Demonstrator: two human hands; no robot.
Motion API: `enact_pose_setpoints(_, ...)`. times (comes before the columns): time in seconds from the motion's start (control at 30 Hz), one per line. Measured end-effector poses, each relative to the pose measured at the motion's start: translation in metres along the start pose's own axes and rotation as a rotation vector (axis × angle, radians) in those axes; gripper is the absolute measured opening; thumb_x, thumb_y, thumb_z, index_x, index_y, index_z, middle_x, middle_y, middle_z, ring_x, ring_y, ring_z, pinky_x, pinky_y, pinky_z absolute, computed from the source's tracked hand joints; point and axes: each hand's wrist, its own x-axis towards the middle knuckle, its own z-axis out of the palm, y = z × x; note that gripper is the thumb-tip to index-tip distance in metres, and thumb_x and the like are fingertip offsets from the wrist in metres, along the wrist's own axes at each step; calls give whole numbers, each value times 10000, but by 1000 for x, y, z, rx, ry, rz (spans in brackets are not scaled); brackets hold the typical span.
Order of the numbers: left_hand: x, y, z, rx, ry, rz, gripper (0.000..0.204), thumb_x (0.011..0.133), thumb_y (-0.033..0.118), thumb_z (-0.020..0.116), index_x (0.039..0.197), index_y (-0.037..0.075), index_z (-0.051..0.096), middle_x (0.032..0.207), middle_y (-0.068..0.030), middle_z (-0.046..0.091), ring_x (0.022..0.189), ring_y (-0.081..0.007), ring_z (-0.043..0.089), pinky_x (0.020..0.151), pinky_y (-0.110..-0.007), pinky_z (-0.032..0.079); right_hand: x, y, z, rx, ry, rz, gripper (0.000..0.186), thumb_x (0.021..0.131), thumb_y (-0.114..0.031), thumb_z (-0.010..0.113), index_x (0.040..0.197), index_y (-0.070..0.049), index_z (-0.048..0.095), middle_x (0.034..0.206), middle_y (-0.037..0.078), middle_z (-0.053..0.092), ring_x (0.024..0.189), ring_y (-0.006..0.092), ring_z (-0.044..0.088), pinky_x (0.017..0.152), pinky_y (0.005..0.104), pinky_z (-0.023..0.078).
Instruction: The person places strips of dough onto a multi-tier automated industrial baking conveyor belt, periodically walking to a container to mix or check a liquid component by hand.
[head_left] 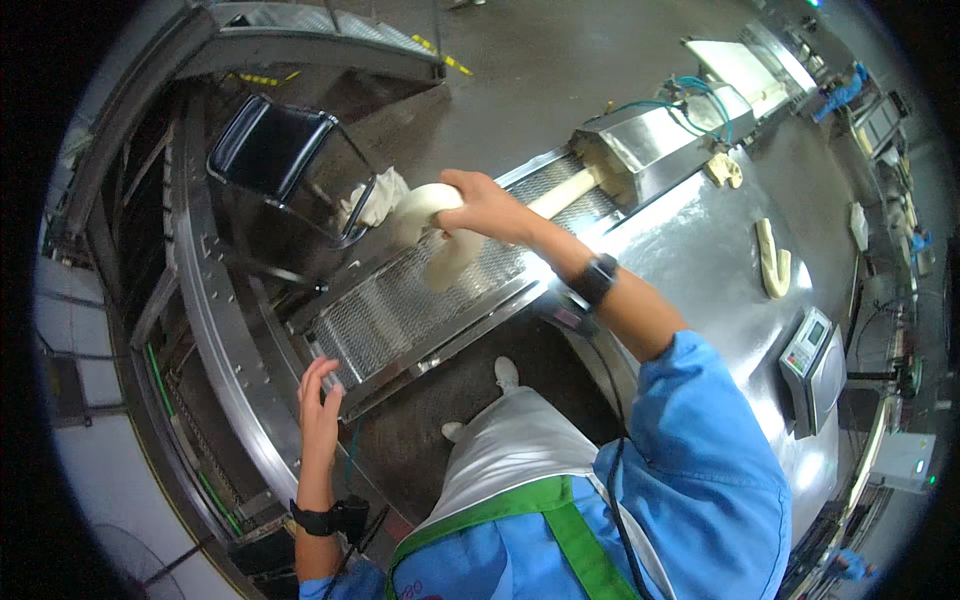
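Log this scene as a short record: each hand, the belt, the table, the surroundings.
Right hand: grip closed on pale, curved dough, held above the belt
Left hand: no object visible in it; beside the belt's lower-left end, contact unclear
Mesh belt: carries a dough strip reaching the metal housing
Steel table: bent dough piece, smaller dough piece, scale
Surroundings: black chair beyond the belt

Blue sleeves [705, 425], white apron [512, 445]
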Motion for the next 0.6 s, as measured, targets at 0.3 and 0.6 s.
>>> enact_pose_setpoints(0.3,150,40,152,159,-239,375,438,663,194,573,1054,47,442,1102,-146,435,1031,-283,408,867,-363,315,-173,-17,-138,301,546,327,429,673,-253,598,976,3,438,831,68,476,735,136,483,647,261,433)
enact_pose_setpoints(0.6,214,111,295,545,-412,354,447,660,218,554,1063,66,437,989,-152,461,926,-314,454,773,-417,358,-313,99,-146,80,762,473,412,671,-176,581,1011,-45,387,907,29,414,843,122,393,748,246,324)
